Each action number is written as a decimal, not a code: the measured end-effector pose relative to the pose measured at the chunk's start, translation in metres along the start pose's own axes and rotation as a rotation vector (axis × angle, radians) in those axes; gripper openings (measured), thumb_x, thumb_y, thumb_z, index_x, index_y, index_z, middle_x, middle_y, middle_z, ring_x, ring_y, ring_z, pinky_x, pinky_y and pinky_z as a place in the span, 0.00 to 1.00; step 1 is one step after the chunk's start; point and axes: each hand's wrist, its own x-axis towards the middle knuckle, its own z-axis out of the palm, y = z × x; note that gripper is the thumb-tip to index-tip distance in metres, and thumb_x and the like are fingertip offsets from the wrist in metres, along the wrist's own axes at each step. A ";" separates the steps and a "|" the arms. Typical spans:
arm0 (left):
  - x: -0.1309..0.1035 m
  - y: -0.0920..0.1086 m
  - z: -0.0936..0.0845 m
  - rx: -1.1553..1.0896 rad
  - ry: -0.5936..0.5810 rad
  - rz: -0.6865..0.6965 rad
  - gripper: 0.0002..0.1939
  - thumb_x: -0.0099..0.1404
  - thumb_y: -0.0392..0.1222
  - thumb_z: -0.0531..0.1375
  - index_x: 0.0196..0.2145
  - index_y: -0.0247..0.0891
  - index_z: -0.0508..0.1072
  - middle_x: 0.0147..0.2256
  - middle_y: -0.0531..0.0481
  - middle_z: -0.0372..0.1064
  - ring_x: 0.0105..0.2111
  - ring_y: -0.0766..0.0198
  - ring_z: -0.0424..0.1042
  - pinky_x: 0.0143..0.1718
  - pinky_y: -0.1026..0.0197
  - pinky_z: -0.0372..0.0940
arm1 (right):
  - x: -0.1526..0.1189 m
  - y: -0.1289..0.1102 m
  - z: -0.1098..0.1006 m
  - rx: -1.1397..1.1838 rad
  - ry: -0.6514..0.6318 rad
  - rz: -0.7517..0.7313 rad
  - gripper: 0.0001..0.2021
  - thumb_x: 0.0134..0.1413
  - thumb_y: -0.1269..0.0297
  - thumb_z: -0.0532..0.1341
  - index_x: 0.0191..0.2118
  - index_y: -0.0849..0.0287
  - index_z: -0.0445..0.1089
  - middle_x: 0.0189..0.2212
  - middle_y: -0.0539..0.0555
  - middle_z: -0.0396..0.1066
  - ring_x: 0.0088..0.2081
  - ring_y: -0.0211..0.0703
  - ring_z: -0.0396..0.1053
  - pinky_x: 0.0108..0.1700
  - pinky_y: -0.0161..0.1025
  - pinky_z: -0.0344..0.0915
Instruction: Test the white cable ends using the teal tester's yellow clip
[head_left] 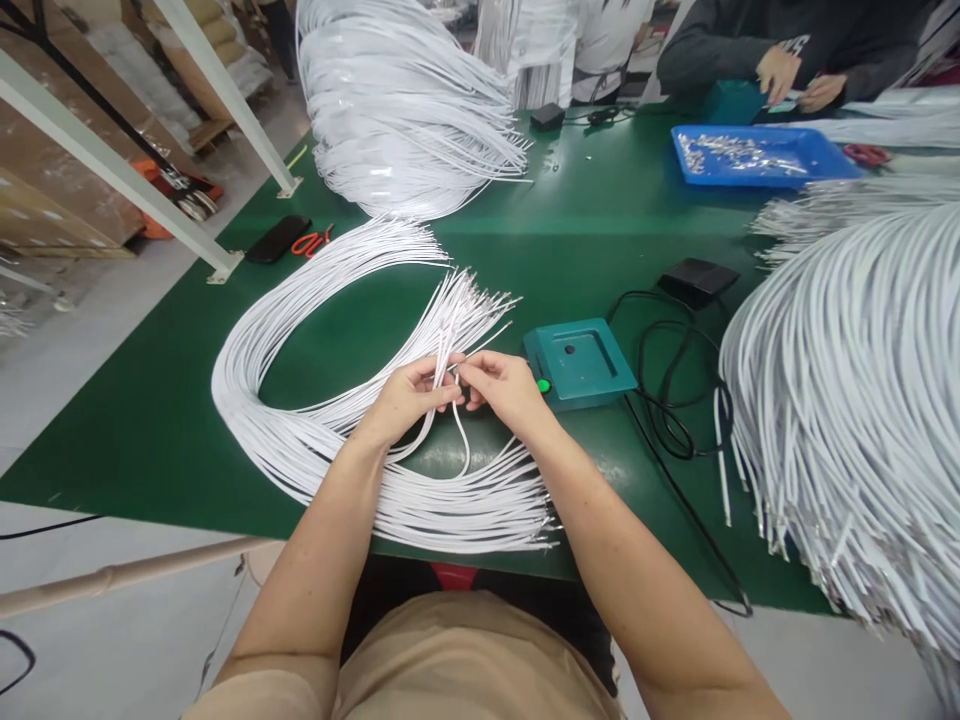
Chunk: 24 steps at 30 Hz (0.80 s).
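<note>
Both of my hands meet over a curved bundle of white cords (247, 385) on the green table. My left hand (415, 392) is closed around a few white cords that run up between its fingers. Close against it, my right hand (496, 382) pinches the end of a white cord; the fingertips hide the tip itself. One cord (465, 445) hangs in a loop below the fingers. Behind my hands, many cord ends (472, 305) with small metallic-looking tips fan out. Just right of my right hand sits a teal device (581, 362) with a green button (544, 386).
A black pedal-like box (697, 283) with coiled black cable lies right of the device. Large white cord bundles stand at the right (847, 390) and back (405, 110). A blue tray (765, 157) holds small metal pieces near a co-worker's hands (780, 75). Orange-handled scissors (311, 242) lie beside a black phone-like object (277, 239).
</note>
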 end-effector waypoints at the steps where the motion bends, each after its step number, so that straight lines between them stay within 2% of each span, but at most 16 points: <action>1: 0.000 0.000 0.000 0.006 -0.002 0.001 0.26 0.50 0.38 0.69 0.48 0.34 0.72 0.26 0.54 0.68 0.26 0.70 0.68 0.26 0.67 0.62 | 0.000 0.001 0.000 0.001 -0.002 -0.007 0.08 0.46 0.61 0.61 0.25 0.61 0.69 0.15 0.45 0.65 0.17 0.31 0.63 0.22 0.30 0.65; 6: -0.001 0.002 0.001 0.042 -0.023 -0.004 0.26 0.51 0.39 0.69 0.49 0.35 0.72 0.26 0.54 0.68 0.27 0.68 0.70 0.26 0.67 0.62 | 0.000 0.005 0.000 -0.168 0.062 -0.043 0.05 0.44 0.65 0.59 0.24 0.60 0.67 0.18 0.46 0.68 0.18 0.32 0.66 0.20 0.29 0.64; 9: -0.001 0.003 0.001 0.046 -0.012 -0.014 0.26 0.51 0.39 0.69 0.49 0.35 0.72 0.27 0.54 0.68 0.27 0.68 0.71 0.26 0.67 0.62 | 0.000 0.004 -0.002 -0.275 0.085 0.009 0.05 0.44 0.66 0.59 0.22 0.59 0.66 0.17 0.45 0.67 0.16 0.32 0.64 0.16 0.28 0.61; 13: 0.000 0.002 -0.001 0.019 -0.002 -0.010 0.26 0.51 0.38 0.68 0.49 0.36 0.73 0.27 0.54 0.67 0.28 0.67 0.71 0.27 0.67 0.64 | -0.002 -0.001 -0.003 -0.135 0.068 0.066 0.09 0.49 0.59 0.58 0.25 0.59 0.67 0.18 0.44 0.64 0.15 0.31 0.63 0.17 0.30 0.64; 16: 0.001 0.000 -0.003 0.012 -0.010 0.004 0.25 0.51 0.38 0.68 0.49 0.36 0.73 0.29 0.55 0.67 0.28 0.69 0.70 0.29 0.66 0.65 | -0.003 -0.002 -0.003 -0.071 -0.004 0.054 0.12 0.49 0.55 0.60 0.30 0.60 0.70 0.22 0.47 0.69 0.19 0.32 0.65 0.23 0.32 0.69; 20: 0.002 -0.002 -0.005 0.023 -0.018 0.014 0.28 0.50 0.38 0.69 0.50 0.36 0.73 0.28 0.55 0.68 0.25 0.71 0.68 0.30 0.65 0.66 | -0.002 0.003 -0.001 -0.109 -0.066 -0.008 0.07 0.48 0.63 0.61 0.29 0.61 0.70 0.23 0.50 0.72 0.24 0.36 0.69 0.29 0.34 0.70; 22: 0.002 -0.002 -0.005 0.023 -0.023 0.020 0.28 0.50 0.39 0.69 0.50 0.36 0.72 0.28 0.54 0.68 0.26 0.70 0.68 0.30 0.65 0.67 | -0.002 0.006 -0.001 -0.205 -0.038 -0.091 0.05 0.49 0.66 0.59 0.28 0.60 0.69 0.24 0.50 0.72 0.26 0.37 0.70 0.31 0.35 0.69; 24: 0.001 -0.002 -0.004 0.019 -0.021 0.023 0.27 0.51 0.40 0.68 0.50 0.35 0.72 0.28 0.54 0.67 0.28 0.68 0.70 0.29 0.65 0.66 | -0.003 0.006 -0.001 -0.362 0.042 -0.204 0.04 0.49 0.68 0.57 0.27 0.60 0.68 0.25 0.50 0.71 0.28 0.37 0.69 0.33 0.35 0.69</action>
